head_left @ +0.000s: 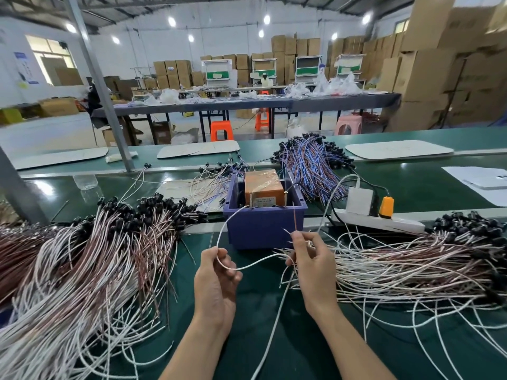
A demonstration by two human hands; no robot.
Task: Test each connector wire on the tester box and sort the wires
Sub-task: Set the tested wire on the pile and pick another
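The orange tester box (264,185) sits in a purple bin (263,223) at the table's middle, with two upright metal pins on its front edge. My left hand (216,281) pinches a white wire (227,229) whose far end reaches the left pin. My right hand (312,261) pinches a thin brown wire (295,219) that points up toward the right pin. A large heap of white and brown wires with black connectors (90,256) lies left of the bin. Another such heap (411,259) lies to the right.
A white power strip (384,222) with a white adapter and an orange plug lies right of the bin. Blue and red wires (312,163) are piled behind it. A metal post (109,111) rises at the back left. Paper sheets (482,182) lie at the far right.
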